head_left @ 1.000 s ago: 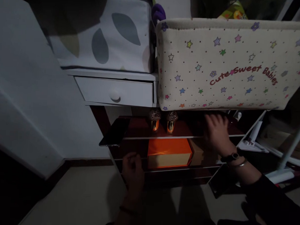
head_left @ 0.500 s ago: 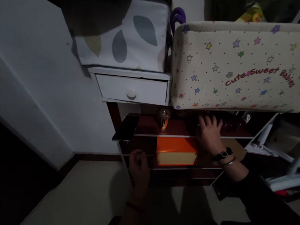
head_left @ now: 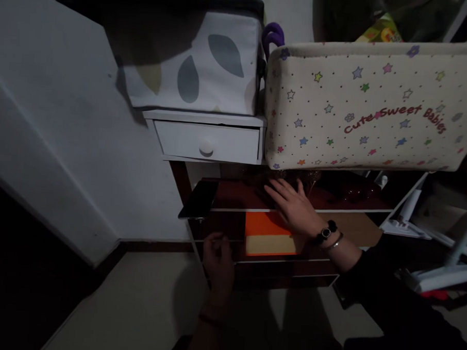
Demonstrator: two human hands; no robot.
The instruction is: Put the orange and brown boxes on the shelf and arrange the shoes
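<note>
My right hand (head_left: 292, 203) reaches palm down over the upper shelf (head_left: 232, 195), its fingers stretched out and slightly spread. Its fingertips are at dark, glittery brown items (head_left: 313, 177) under the cabinet top; whether they touch is too dim to tell. To the right of them lie glossy dark red items (head_left: 352, 191), possibly shoes. My left hand (head_left: 219, 262) hangs lower, in front of the cabinet's left side, with fingers loosely curled and nothing visible in them. A black phone-like slab (head_left: 199, 199) juts out at the shelf's left end, above my left hand.
An orange and cream box (head_left: 271, 243) sits on the shelf below. Above are a white drawer (head_left: 207, 143), a leaf-patterned box (head_left: 229, 87) and a star-printed fabric basket (head_left: 316, 137). A wall (head_left: 140, 191) bounds the left; a pale pole-like object (head_left: 445, 277) stands right.
My right hand has moved left along the shelf and its fingers have straightened. The glittery piece with the orange striped part no longer shows at the left. My left hand stays about where it was.
</note>
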